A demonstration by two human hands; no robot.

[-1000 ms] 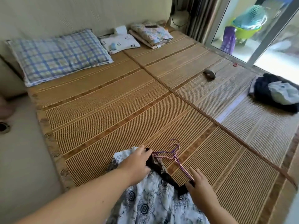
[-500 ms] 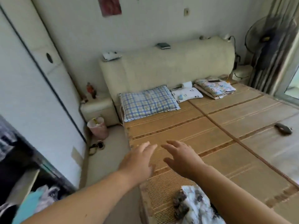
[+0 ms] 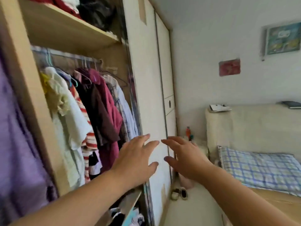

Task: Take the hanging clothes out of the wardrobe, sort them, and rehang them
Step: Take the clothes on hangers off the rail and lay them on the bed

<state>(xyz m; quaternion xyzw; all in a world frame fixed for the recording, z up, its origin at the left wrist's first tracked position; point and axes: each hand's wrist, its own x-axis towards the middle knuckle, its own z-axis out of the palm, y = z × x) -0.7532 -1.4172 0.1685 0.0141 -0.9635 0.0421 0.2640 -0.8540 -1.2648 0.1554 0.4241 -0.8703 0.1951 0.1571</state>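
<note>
**Inspector:** Where are the hands?

**Assistant:** Both are raised in front of the wardrobe [image 3: 32, 111] and hold nothing. The left hand [image 3: 133, 160] has its fingers straight and spread, thumb out, back toward the camera. It overlaps the lower edge of the clothes [image 3: 104, 121] in this view. I cannot tell whether it touches them. The right hand [image 3: 189, 159] is likewise extended with fingers parted, in front of the white door [image 3: 146, 95]. It is just beside the left hand, and the fingertips nearly meet.

**Inspector:** Where are the clothes?

**Assistant:** They hang on the rail [image 3: 73, 57] under a shelf [image 3: 65, 33], in the open bay, packed close together. From left to right there is a cream top [image 3: 65, 98], a striped item [image 3: 88, 141], a maroon garment [image 3: 107, 101] and a checked shirt [image 3: 127, 115] at the far right. A heap [image 3: 96, 12] of further garments sits on the shelf. A purple cloth [image 3: 16, 144] hangs in the next bay to the left, beyond the upright panel. Loose items lie low in the wardrobe below the left forearm, too blurred to identify.

**Inspector:** And the surroundings?

**Assistant:** A bed [image 3: 276, 199] stands at right, with a checked pillow [image 3: 260, 170] against a cream headboard [image 3: 252, 128]. Slippers [image 3: 179, 194] lie on the floor near the foot of the door. A red sheet [image 3: 229, 67] and a picture [image 3: 283, 38] are on the wall.
</note>
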